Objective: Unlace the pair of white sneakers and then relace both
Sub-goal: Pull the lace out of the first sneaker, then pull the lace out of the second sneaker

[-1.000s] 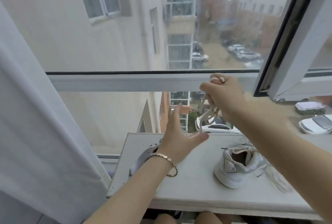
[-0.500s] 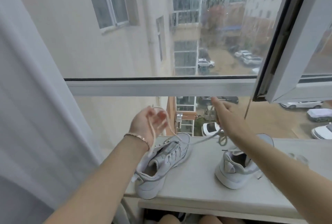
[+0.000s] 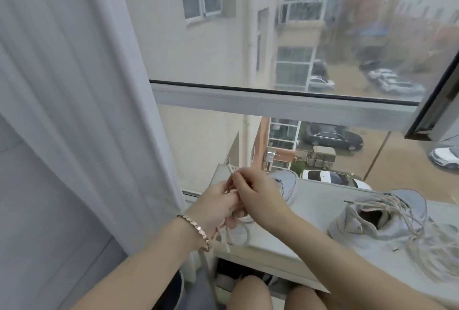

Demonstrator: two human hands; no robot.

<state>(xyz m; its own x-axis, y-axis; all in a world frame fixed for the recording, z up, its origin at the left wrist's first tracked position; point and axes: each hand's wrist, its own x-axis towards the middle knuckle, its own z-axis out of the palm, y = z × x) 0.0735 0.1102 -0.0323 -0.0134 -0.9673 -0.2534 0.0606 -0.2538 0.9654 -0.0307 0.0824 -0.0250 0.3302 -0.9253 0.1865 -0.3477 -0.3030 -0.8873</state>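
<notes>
Two white sneakers stand on a white windowsill (image 3: 310,213). The left sneaker (image 3: 285,183) is mostly hidden behind my hands; only its toe and a bit of its heel show. My left hand (image 3: 213,208) and my right hand (image 3: 255,198) meet over it, and both pinch a white lace (image 3: 224,236). The lace's end sticks up above my fingers and loops hang below my left wrist. The right sneaker (image 3: 380,217) stands apart at the right, its loose lace (image 3: 422,240) spread over the sill.
A grey curtain (image 3: 74,111) hangs at the left, close to my left arm. The window frame (image 3: 273,101) crosses just beyond the sill, and an open sash (image 3: 437,101) is at the right. My knees (image 3: 253,292) show below the sill's front edge.
My hands were apart with the lace stretched between them; now they have come together over the left sneaker. The view has turned left and down.
</notes>
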